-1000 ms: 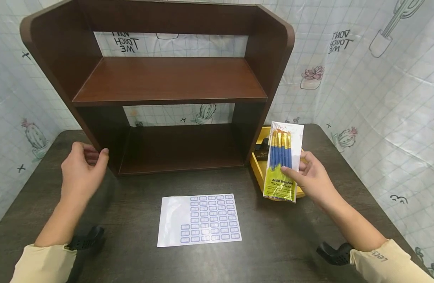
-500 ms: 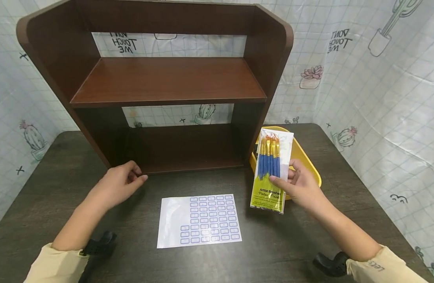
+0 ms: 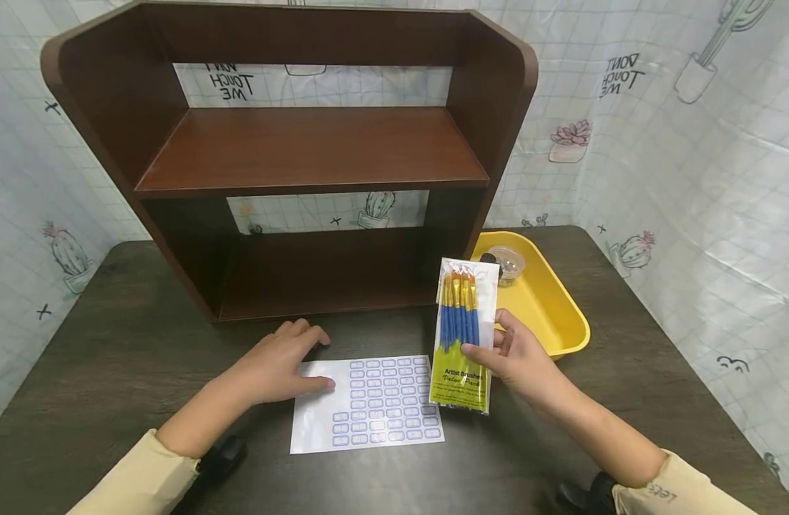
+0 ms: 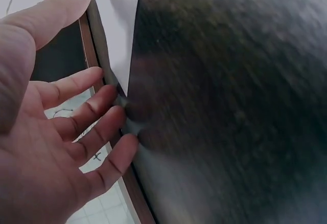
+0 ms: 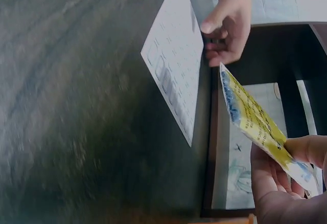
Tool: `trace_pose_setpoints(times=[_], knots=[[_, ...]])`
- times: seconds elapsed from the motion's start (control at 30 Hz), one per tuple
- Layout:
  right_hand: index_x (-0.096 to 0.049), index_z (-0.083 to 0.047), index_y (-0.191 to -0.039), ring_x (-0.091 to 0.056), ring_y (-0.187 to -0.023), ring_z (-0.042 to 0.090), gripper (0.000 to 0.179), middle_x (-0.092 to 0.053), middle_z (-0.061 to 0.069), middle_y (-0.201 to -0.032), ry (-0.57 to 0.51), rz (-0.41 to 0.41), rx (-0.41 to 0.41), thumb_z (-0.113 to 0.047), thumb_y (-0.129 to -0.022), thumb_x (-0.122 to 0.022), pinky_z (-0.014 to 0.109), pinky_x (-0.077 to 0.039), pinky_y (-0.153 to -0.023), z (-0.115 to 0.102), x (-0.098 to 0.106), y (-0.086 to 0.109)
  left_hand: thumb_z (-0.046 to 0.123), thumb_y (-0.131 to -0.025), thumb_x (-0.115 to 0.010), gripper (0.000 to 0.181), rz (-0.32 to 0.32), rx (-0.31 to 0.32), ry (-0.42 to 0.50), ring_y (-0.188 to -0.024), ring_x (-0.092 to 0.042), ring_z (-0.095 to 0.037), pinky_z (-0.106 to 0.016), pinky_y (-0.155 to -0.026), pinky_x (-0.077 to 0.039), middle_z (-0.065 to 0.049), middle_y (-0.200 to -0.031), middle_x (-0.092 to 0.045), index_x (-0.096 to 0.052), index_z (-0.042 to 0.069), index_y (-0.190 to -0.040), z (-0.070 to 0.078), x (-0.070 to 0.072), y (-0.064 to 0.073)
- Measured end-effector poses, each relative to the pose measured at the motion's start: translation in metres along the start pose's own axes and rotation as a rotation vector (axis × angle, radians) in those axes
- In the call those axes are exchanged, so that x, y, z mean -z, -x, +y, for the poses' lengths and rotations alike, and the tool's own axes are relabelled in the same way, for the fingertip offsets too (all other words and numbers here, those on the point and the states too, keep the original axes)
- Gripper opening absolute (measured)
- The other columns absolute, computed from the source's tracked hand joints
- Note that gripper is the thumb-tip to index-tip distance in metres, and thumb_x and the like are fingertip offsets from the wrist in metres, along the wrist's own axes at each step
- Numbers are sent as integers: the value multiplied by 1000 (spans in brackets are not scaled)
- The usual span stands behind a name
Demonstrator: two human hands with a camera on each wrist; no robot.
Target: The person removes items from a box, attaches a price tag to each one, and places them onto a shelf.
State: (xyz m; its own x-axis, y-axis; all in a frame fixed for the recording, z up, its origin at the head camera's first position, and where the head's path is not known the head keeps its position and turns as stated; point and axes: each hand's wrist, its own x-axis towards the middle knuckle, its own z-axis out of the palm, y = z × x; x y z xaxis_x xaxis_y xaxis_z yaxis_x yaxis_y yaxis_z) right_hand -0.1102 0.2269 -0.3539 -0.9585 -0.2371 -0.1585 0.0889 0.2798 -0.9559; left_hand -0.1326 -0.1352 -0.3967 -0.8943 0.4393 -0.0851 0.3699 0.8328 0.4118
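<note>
My right hand pinches a pack of artist brushes by its right edge, thumb in front and fingers behind. Blue handles and gold ferrules show through the clear sleeve above a lime-green label. In the right wrist view the brush pack slants, seen nearly edge-on. My left hand reaches over the upper left corner of a white label sheet, its thumb above the blank part. The left wrist view shows that hand with fingers spread and nothing in its grasp. Small blue-framed labels fill most of the sheet.
A dark brown two-tier shelf stands at the back of the dark desk. To its right sits a yellow tray holding a clear round container and something black. A patterned sheet hangs behind and at the sides.
My left hand has moved right from the shelf's left side to the label sheet. My right hand has brought the brush pack left and nearer, off the yellow tray, uncovering the clear container.
</note>
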Motion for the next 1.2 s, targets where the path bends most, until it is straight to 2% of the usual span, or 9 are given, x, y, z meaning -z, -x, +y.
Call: trace_pose_setpoints(times=[0.23,0.5,0.67,0.93,1.07,1.2], knots=[[-38,7,-139,-76,-112,24,54,-66,31,-137,-42,-49,-22,-6,-98,-70,37,-62,-94,3,-9,1,47,-77,-91,56,-18,26,-33,-104,-53,-21,-53,-95,-49,-1,-113,-64,-65,16,-116,8,-5,-6],[-38,8,-138,-77,-109,23,53,-67,32,-134,-72,-54,-8,-4,-97,-70,39,-62,-94,-1,-14,2,42,-75,-94,54,-58,34,-34,-103,-53,-22,-52,-94,-48,-1,-111,-64,-62,16,-111,14,-6,-8],[-38,9,-139,-76,-107,17,53,-66,32,-135,-89,-76,-6,-3,-97,-69,33,-61,-94,-1,-20,2,38,-76,-94,47,-82,45,-24,-100,-50,-21,-51,-93,-47,0,-105,-62,-64,16,-105,16,-4,-10],[-38,9,-138,-77,-107,18,53,-68,31,-133,-98,-81,-13,-4,-97,-69,32,-62,-93,3,-29,3,37,-76,-94,44,-94,61,-13,-98,-48,-20,-48,-91,-46,1,-100,-59,-63,16,-98,14,-2,-11],[-39,9,-135,-77,-105,17,51,-70,30,-129,-108,-87,-27,-4,-97,-70,31,-62,-92,4,-33,3,34,-76,-95,45,-86,57,17,-93,-46,-20,-41,-84,-42,1,-92,-57,-60,16,-97,11,-2,-10],[-41,9,-132,-77,-102,17,48,-71,30,-127,-99,-93,-29,-4,-96,-71,31,-62,-91,6,-36,2,25,-78,-94,42,-90,67,102,-89,-47,-19,-34,-76,-41,0,-89,-58,-59,15,-99,8,-2,-8]])
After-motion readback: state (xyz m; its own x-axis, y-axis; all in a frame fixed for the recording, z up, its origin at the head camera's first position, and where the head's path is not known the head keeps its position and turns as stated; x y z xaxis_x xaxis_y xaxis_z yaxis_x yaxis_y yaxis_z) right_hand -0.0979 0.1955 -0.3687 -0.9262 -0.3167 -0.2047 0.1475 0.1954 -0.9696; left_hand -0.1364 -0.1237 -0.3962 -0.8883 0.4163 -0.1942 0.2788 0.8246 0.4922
